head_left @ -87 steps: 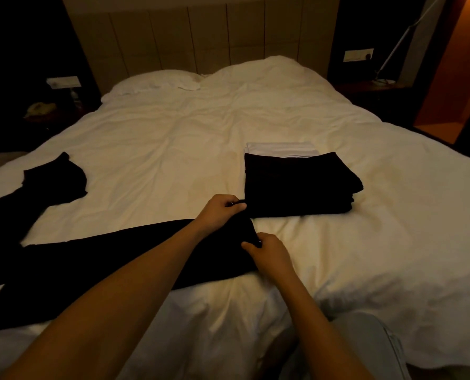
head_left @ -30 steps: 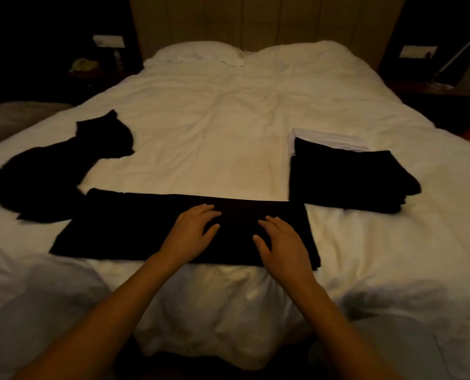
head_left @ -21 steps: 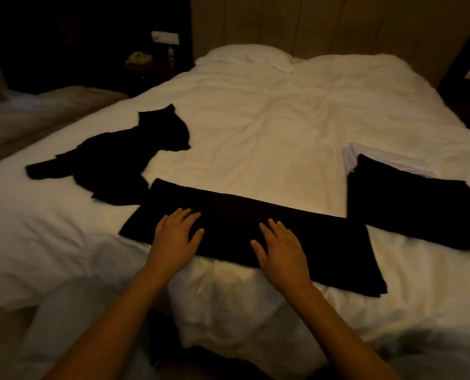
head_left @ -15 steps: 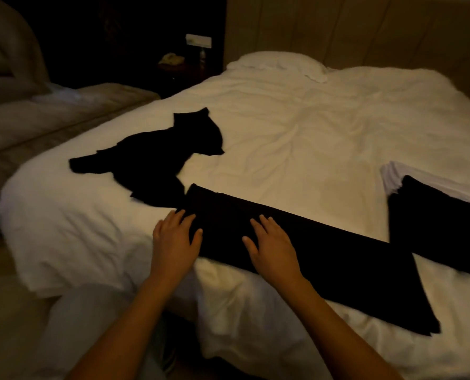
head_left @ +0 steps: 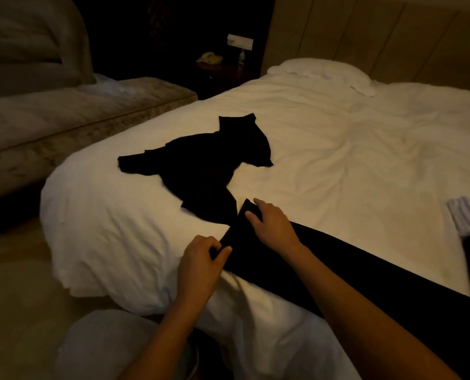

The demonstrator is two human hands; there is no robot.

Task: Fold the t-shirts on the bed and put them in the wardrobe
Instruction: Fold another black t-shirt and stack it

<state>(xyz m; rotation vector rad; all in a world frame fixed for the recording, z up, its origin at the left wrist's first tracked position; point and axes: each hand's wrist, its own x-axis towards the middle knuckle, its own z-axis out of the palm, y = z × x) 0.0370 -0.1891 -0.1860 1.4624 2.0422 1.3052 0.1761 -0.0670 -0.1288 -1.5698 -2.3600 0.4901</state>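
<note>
A long black t-shirt [head_left: 351, 267], folded into a narrow strip, is lying across the near edge of the white bed [head_left: 338, 149], running from the middle of the scene off to the right. The left hand [head_left: 201, 266] is pinching the strip's near left corner between thumb and curled fingers. The right hand [head_left: 272, 223] is gripping the far left corner, its fingers curling round the cloth's edge. Just beyond the hands, a second black t-shirt [head_left: 206, 165] is lying unfolded and crumpled on the left part of the bed, its near edge just beside the strip's end; whether they are touching is hard to tell in the dim light. At the right edge, a folded white garment [head_left: 466, 215] is sitting on the bed with something dark just near of it, mostly cut off. A white pillow [head_left: 324, 71] is resting at the far end against a panelled headboard [head_left: 379, 37]. A sofa [head_left: 64, 111] is standing to the left of the bed.
</note>
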